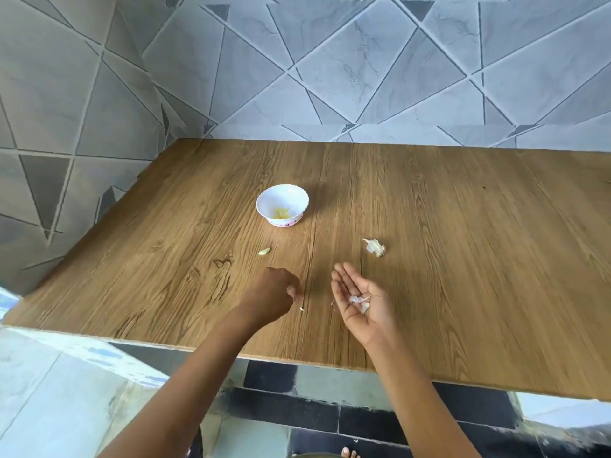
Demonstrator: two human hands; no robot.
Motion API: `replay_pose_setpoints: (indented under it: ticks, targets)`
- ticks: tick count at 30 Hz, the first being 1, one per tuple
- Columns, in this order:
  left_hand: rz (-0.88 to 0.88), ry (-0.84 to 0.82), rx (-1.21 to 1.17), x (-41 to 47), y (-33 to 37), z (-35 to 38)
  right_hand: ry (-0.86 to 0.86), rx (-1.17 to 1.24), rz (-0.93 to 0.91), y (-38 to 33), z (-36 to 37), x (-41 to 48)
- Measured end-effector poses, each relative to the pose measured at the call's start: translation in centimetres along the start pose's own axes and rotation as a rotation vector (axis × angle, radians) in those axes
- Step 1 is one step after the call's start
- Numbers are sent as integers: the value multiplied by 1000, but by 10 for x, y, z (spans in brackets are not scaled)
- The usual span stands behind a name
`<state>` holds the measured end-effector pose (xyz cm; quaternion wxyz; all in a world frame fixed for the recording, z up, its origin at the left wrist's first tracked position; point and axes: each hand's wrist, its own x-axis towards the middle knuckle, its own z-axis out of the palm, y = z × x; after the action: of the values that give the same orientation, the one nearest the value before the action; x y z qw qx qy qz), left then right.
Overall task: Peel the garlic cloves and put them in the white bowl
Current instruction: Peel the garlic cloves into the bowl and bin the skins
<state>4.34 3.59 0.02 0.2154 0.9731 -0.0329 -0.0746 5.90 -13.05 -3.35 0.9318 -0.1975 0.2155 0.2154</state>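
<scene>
While the right hand (360,300) lies palm-up just over the wooden table (463,259), its fingers are straight and relaxed, gripping nothing. A small heap of garlic skins (359,302) sits loose in the palm, below the fingers and not pinched by them. The left hand (274,297) is knuckles-up beside it, low over the table, fingers curled under and blurred - cannot tell if they pinch anything. A tiny white scrap (301,308) lies on the table just beside those curled fingertips.

The white bowl (282,196) stands further back, past the left hand and well apart from both hands, with yellowish peeled cloves (283,213) in its bottom. One loose clove (264,251), pale green-yellow, lies on the table between the bowl and the left hand, near the knuckles but not touching. An unpeeled garlic chunk (375,246) with papery skin lies beyond the right fingertips - near, apart from them.
</scene>
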Motion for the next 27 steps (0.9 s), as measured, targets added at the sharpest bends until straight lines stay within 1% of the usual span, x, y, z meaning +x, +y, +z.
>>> replay_pose_setpoints:
  ticks: [5, 11, 13, 14, 15, 18, 19, 20, 22, 24, 27]
  targets:
    - [107, -63, -19, -7, 1, 14, 21, -22, 12, 3, -3, -3]
    - [158, -25, 283, 4, 4, 29, 25, -19, -16, 3, -2, -6]
    - [130, 6, 325, 5, 8, 32, 28, -15, -34, 2, -1, -7]
    - [122, 28, 298, 5, 8, 33, 35, -9, -44, 3, -3, -7]
    - [122, 70, 209, 6, 8, 32, 42, -8, -53, 4, -3, -6]
    - [209, 212, -236, 9, 8, 31, 60, -6, -81, 5, -4, -7]
    - [260, 224, -351, 9, 11, 29, 66, -3, -84, 5, -2, -8]
    - [311, 197, -424, 8, 16, 28, 71, -1, -83, 6, 0, -9]
    - [424, 133, -436, 8, 25, 26, 83, 6, -83, 7, 4, -10]
    - [481, 136, -386, 11, 30, 25, 91, 20, -87, 6, 5, -9]
    - [422, 222, -406, 14, 26, 22, 86, 51, -76, 2, 3, -9]
